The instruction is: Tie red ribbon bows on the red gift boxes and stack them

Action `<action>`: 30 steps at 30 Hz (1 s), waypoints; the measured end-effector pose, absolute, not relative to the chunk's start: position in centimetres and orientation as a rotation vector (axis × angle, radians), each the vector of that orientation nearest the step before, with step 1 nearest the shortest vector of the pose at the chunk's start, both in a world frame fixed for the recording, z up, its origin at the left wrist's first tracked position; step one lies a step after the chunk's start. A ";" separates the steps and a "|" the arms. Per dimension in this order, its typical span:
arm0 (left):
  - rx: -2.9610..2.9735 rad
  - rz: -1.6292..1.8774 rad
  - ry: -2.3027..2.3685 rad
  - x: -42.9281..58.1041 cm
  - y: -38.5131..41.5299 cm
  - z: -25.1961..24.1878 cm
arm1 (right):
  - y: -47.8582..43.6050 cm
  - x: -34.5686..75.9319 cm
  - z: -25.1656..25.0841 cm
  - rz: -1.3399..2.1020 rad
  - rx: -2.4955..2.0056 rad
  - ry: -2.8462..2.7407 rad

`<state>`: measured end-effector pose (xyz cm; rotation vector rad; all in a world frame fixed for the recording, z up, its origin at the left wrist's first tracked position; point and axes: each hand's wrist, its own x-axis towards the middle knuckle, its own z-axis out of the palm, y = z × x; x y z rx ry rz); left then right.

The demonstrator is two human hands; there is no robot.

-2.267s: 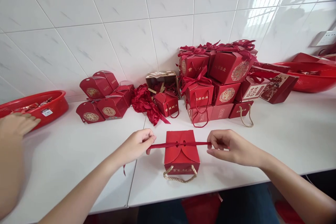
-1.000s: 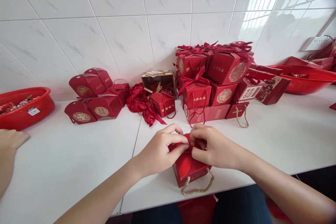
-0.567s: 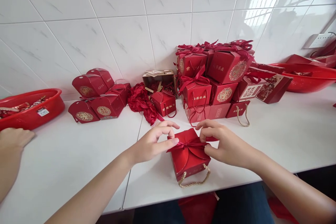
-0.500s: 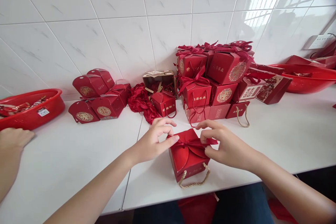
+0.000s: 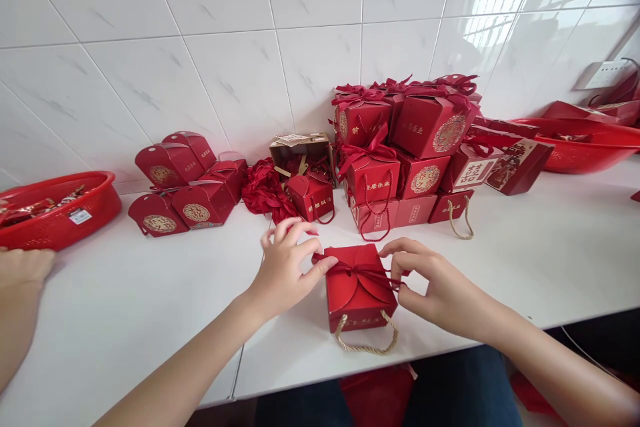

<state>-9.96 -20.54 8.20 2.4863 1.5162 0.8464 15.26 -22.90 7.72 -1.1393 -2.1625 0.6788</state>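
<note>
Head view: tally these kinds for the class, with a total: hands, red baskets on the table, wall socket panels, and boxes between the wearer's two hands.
Hands: 3 (left hand, right hand, another person's hand)
Red baskets: 2 (left basket, right basket)
Wall socket panel: 1
Box between the hands: 1
Total: 7

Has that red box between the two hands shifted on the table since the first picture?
Yes: the red box has shifted slightly right, leaving a wider gap between it and the fixed seam in the white table.
</note>
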 end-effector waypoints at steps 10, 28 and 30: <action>1.716 0.944 1.364 -9.5 -21.8 8.8 | -22.7 15.1 9.3 0.800 -0.966 -1.973; 1.645 0.823 1.153 -8.7 -22.4 7.8 | -21.6 11.5 7.3 0.557 -1.038 -2.094; 1.652 0.795 1.149 -8.8 -22.5 8.0 | -21.6 11.5 7.1 0.553 -1.033 -2.075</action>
